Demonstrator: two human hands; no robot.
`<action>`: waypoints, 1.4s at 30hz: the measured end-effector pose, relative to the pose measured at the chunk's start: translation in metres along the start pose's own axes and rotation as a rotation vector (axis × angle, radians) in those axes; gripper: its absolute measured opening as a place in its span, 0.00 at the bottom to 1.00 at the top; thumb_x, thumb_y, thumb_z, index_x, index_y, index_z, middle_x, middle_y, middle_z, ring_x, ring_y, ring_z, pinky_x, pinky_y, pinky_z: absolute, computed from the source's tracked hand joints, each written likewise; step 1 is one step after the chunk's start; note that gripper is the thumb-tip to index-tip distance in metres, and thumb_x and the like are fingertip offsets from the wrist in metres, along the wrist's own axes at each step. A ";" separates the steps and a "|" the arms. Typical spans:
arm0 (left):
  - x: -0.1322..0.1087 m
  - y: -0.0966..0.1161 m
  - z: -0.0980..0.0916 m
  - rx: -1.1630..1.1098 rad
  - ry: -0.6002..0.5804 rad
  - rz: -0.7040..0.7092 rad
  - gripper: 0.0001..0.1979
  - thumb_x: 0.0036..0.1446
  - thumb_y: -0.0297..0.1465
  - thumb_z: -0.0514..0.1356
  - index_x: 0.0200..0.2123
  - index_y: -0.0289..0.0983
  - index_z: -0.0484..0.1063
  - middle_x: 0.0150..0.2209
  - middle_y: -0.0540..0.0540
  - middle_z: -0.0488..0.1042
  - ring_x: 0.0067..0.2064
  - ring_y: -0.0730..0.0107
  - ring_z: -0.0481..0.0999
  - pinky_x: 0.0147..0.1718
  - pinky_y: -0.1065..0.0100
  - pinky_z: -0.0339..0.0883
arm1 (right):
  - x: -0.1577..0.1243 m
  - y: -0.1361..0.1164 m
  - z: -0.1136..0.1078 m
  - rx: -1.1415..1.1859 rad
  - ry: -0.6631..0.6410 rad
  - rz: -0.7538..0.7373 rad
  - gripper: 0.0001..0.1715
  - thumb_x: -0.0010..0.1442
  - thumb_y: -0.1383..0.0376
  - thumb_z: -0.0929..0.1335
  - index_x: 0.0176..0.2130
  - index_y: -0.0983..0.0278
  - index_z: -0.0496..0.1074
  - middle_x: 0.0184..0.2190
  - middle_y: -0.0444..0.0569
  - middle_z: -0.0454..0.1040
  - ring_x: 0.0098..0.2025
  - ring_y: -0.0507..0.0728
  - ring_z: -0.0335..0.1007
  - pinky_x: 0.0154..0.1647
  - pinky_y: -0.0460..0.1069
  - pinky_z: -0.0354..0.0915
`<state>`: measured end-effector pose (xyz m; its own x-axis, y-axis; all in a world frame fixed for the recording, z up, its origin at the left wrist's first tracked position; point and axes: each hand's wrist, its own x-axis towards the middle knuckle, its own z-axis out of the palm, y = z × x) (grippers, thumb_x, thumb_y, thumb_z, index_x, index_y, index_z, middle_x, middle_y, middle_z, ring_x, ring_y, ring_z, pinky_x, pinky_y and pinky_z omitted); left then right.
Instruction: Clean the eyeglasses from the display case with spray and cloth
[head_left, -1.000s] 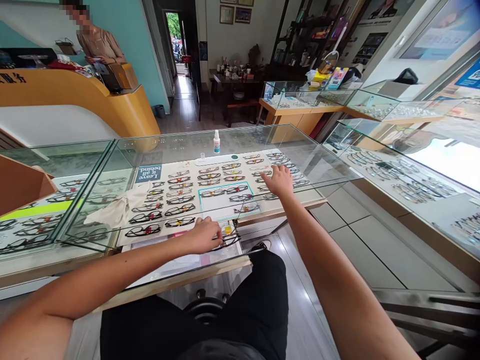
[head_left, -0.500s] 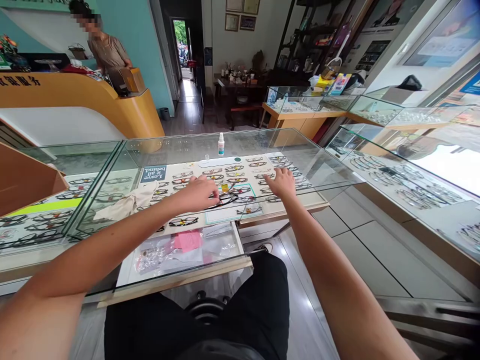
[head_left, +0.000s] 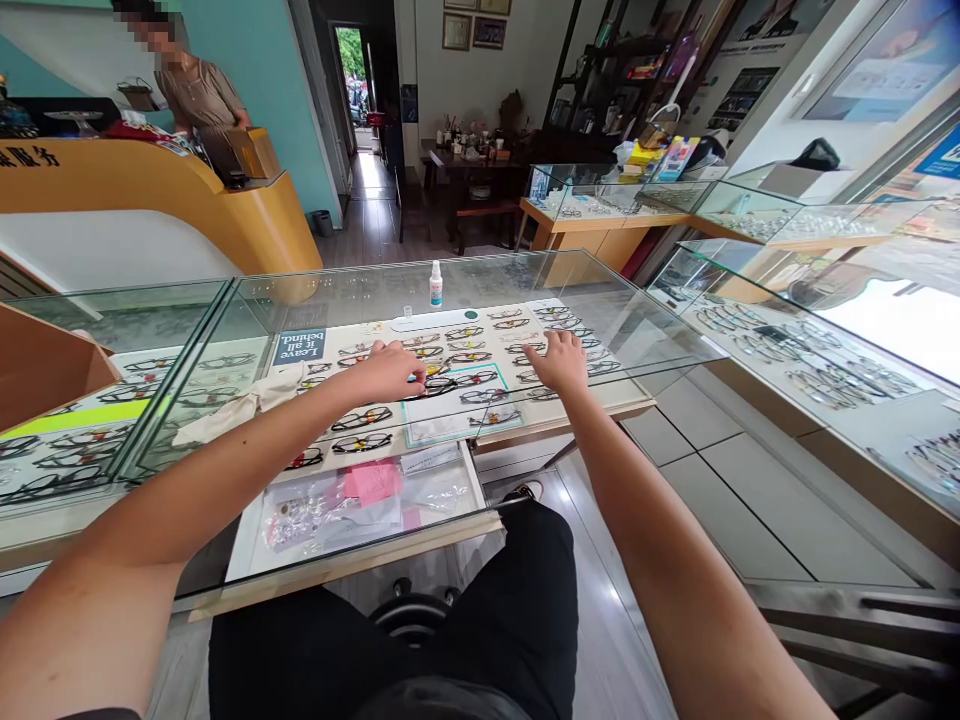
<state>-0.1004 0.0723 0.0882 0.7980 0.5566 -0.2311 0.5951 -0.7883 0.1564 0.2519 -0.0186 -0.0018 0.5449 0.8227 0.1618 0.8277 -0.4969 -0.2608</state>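
Note:
Inside a glass display case (head_left: 615, 300), rows of spectacle frames lie on a white tray (head_left: 375, 410). My left hand (head_left: 386, 370) reaches into the case, its fingers closed on a dark spectacle frame with a yellow tag (head_left: 442, 383) held over the tray's middle rows. My right hand (head_left: 559, 362) lies flat, fingers spread, over the frames at the tray's right side. A teal-outlined card (head_left: 450, 415) lies under the frames between both hands.
A pulled-out drawer (head_left: 352, 505) below holds plastic bags and pink paper. A spray bottle (head_left: 435, 283) stands on the case top. A beige cloth (head_left: 240, 405) lies left. More glass cases stand right; a person stands behind the orange counter (head_left: 150, 190).
My left hand carried the dark frame from the drawer's front edge up and forward to the tray's middle rows. My right hand barely moved.

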 end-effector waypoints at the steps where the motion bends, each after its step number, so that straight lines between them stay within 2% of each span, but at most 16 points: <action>1: 0.000 0.000 0.000 0.004 0.002 0.003 0.14 0.68 0.41 0.59 0.39 0.41 0.82 0.49 0.39 0.87 0.59 0.41 0.70 0.62 0.41 0.58 | 0.000 0.000 0.000 0.001 0.000 0.000 0.44 0.75 0.43 0.61 0.74 0.69 0.68 0.75 0.68 0.66 0.75 0.75 0.59 0.75 0.66 0.58; 11: -0.010 0.007 -0.001 0.017 0.031 0.010 0.11 0.68 0.35 0.58 0.37 0.41 0.81 0.43 0.38 0.86 0.56 0.43 0.71 0.61 0.44 0.57 | 0.000 -0.001 -0.001 0.002 -0.013 0.002 0.44 0.76 0.43 0.60 0.74 0.69 0.67 0.75 0.69 0.66 0.75 0.76 0.58 0.74 0.66 0.58; 15: -0.009 0.004 0.003 0.032 0.046 0.013 0.12 0.68 0.38 0.60 0.36 0.40 0.79 0.43 0.37 0.85 0.56 0.41 0.71 0.62 0.43 0.55 | -0.001 -0.002 -0.002 -0.006 -0.021 0.003 0.44 0.76 0.43 0.60 0.74 0.69 0.67 0.75 0.69 0.65 0.75 0.76 0.58 0.75 0.66 0.58; 20: -0.008 0.000 0.006 0.053 0.045 0.015 0.16 0.68 0.45 0.61 0.40 0.40 0.81 0.46 0.35 0.85 0.60 0.38 0.71 0.63 0.42 0.54 | -0.001 -0.002 -0.001 -0.007 -0.014 0.004 0.44 0.76 0.43 0.60 0.74 0.69 0.68 0.75 0.69 0.66 0.75 0.76 0.59 0.74 0.66 0.58; 28: -0.007 -0.002 0.006 0.052 0.092 0.028 0.19 0.70 0.47 0.60 0.42 0.39 0.83 0.51 0.35 0.84 0.62 0.39 0.70 0.65 0.44 0.54 | 0.000 -0.002 -0.001 -0.002 -0.011 0.003 0.44 0.76 0.43 0.60 0.74 0.70 0.67 0.75 0.69 0.66 0.75 0.76 0.59 0.75 0.66 0.58; 33: -0.009 -0.003 0.001 0.057 0.116 0.027 0.17 0.70 0.46 0.62 0.43 0.40 0.82 0.56 0.36 0.83 0.64 0.40 0.70 0.66 0.43 0.55 | -0.001 -0.002 -0.002 0.004 -0.005 0.002 0.43 0.75 0.43 0.61 0.74 0.69 0.68 0.74 0.69 0.67 0.75 0.76 0.59 0.74 0.66 0.58; 36: -0.021 0.011 0.000 0.063 0.307 0.063 0.12 0.70 0.41 0.61 0.42 0.38 0.78 0.59 0.35 0.80 0.64 0.41 0.71 0.65 0.45 0.57 | -0.002 -0.002 -0.002 0.011 -0.002 0.007 0.44 0.76 0.44 0.61 0.74 0.69 0.68 0.74 0.68 0.67 0.75 0.75 0.59 0.75 0.66 0.58; 38: -0.036 0.029 0.007 -0.014 0.413 0.137 0.10 0.71 0.37 0.57 0.41 0.39 0.76 0.52 0.36 0.81 0.57 0.47 0.74 0.61 0.49 0.62 | -0.002 -0.003 -0.003 0.017 -0.003 0.008 0.44 0.75 0.44 0.61 0.74 0.69 0.68 0.74 0.68 0.67 0.75 0.76 0.59 0.75 0.66 0.58; 39: -0.044 0.040 0.014 -0.079 0.400 0.191 0.10 0.72 0.35 0.55 0.39 0.40 0.74 0.46 0.38 0.81 0.51 0.50 0.75 0.56 0.52 0.64 | -0.002 -0.003 -0.003 0.020 -0.003 0.007 0.44 0.75 0.44 0.61 0.75 0.69 0.68 0.74 0.68 0.67 0.75 0.76 0.59 0.75 0.66 0.58; 40: -0.051 0.051 0.023 -0.155 0.332 0.253 0.10 0.72 0.35 0.55 0.38 0.41 0.72 0.41 0.41 0.80 0.46 0.54 0.76 0.51 0.54 0.66 | -0.002 -0.003 -0.003 0.022 -0.005 0.007 0.44 0.75 0.44 0.61 0.75 0.69 0.68 0.75 0.69 0.66 0.75 0.76 0.59 0.75 0.66 0.58; 42: -0.063 0.070 0.048 -0.304 0.128 0.352 0.09 0.72 0.35 0.56 0.35 0.42 0.69 0.38 0.44 0.79 0.40 0.59 0.76 0.43 0.58 0.66 | -0.003 -0.003 -0.003 0.022 -0.006 0.007 0.43 0.75 0.44 0.61 0.75 0.69 0.67 0.75 0.69 0.66 0.75 0.76 0.58 0.74 0.66 0.58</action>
<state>-0.1139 -0.0306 0.0674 0.9500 0.3122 0.0035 0.2719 -0.8327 0.4823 0.2484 -0.0200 0.0014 0.5498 0.8210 0.1537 0.8206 -0.4966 -0.2828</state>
